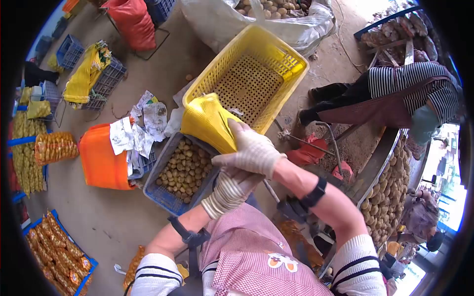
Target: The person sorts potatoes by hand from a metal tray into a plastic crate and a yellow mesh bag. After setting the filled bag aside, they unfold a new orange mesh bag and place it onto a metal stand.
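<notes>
Orange sack [101,158] stands left of the blue crate [182,170] of potatoes. Both gloved hands, left hand [229,190] and right hand [252,150], grip the yellow mesh bag [207,121] above it; bagging seems underway. Next, spreading its mouth needs care.

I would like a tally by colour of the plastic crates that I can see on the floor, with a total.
Yellow perforated plastic crate: 1
Blue plastic crate holding potatoes: 1
Blue empty plastic crate, top left: 1
Grey plastic crate under yellow net bags: 1
Total: 4
</notes>
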